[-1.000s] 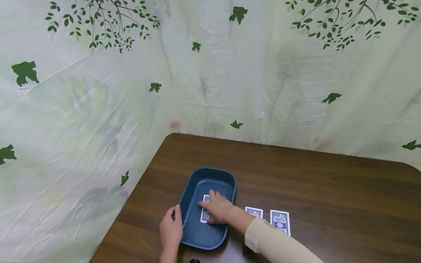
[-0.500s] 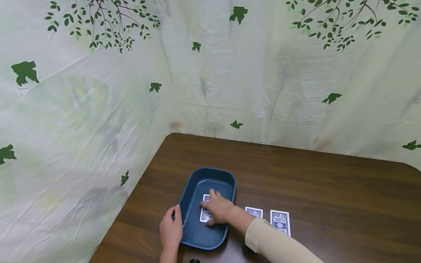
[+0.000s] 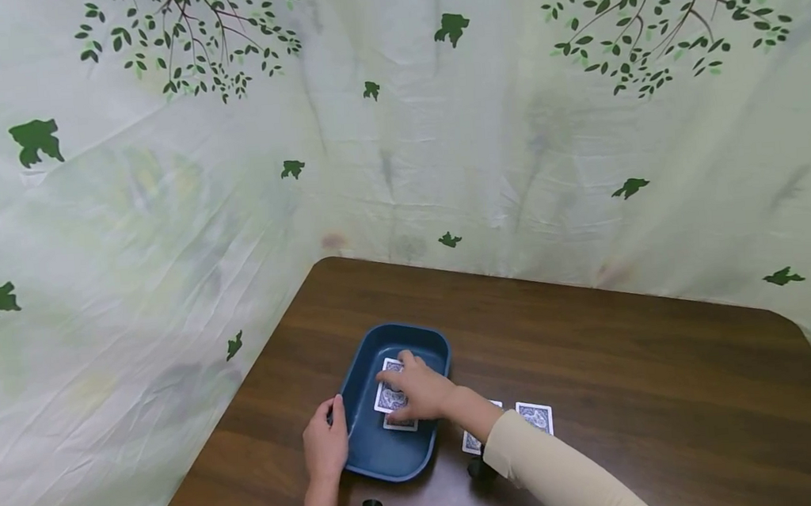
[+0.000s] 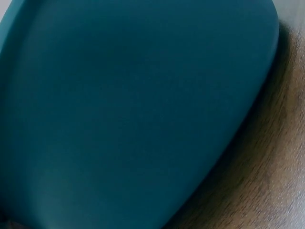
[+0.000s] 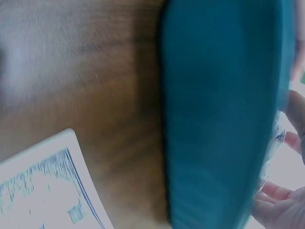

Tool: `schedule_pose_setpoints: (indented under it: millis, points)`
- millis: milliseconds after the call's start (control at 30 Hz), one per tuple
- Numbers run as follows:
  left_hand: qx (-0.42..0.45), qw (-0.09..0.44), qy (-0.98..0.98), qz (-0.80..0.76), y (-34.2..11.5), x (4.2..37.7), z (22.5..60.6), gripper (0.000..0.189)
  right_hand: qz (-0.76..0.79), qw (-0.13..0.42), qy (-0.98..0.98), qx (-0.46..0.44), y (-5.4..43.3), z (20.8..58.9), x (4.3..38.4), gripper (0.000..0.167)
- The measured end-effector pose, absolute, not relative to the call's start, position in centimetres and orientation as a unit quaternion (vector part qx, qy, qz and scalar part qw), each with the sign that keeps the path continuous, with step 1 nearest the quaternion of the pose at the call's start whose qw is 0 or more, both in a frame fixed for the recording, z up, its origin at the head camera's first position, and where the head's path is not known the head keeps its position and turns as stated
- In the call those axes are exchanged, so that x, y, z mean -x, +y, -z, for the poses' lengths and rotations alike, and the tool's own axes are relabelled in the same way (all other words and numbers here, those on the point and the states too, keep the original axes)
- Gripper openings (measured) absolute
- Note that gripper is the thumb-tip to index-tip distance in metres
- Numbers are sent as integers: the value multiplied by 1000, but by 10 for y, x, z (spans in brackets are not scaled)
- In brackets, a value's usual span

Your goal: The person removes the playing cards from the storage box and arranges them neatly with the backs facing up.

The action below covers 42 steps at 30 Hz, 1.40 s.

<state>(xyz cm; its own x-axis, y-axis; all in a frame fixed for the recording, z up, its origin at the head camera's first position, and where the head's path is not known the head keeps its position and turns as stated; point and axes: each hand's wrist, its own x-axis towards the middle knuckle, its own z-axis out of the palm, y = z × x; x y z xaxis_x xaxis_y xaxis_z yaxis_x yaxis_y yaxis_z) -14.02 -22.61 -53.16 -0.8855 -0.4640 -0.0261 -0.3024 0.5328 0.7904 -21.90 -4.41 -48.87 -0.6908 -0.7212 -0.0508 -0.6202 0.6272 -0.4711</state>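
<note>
- Right hand (image 3: 419, 387) now sits a little farther toward the far end of the deep blue, round-cornered rectangular tray (image 3: 386, 455); half a second ago it lay lower, over a single visible card.
- Blue-and-white patterned playing card (image 3: 389, 400) has shifted with it, now tilted over the tray floor; fingers and thumb stand apart, gripping it between them.
- Second blue-backed card with a white border (image 3: 402, 426) newly shows below the first, inside the tray, partly covered.
- Left hand (image 3: 325, 443) unchanged: fingers curled over the tray's left rim, thumb along it, gripping.
- Right forearm in a cream sleeve (image 3: 558, 463) now crosses differently over two cards right of the tray: nearer patterned card (image 3: 470, 443) shows a lower corner and a sliver of top edge; outer patterned card (image 3: 535, 415) loses its lower part behind the sleeve.
- All on a dark brown wood-grain table (image 3: 597, 325); head view has drifted slightly.
</note>
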Motion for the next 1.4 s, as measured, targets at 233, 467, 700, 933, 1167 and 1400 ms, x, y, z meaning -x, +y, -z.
schedule_pose_setpoints:
  millis: [233, 467, 700, 933, 1167, 1400]
  points:
    - [-203, 103, -879, 419, -227, 139, 531, 53, 285, 101, 865, 401, 9, 462, 212, 62]
    - [-188, 112, -888, 404, -227, 139, 529, 51, 288, 70, 871, 393, 92, 469, 200, 60]
    - [-195, 126, -885, 403, -226, 141, 529, 47, 249, 89, 900, 346, 167, 497, 185, 61]
    - [-198, 124, -882, 408, -225, 141, 531, 47, 235, 73, 916, 316, 214, 516, 168, 60]
    - [-197, 128, -882, 409, -226, 141, 532, 47, 220, 58, 919, 323, 229, 521, 161, 60]
    - [-192, 126, -883, 410, -226, 141, 532, 48, 214, 67, 920, 320, 233, 527, 159, 60]
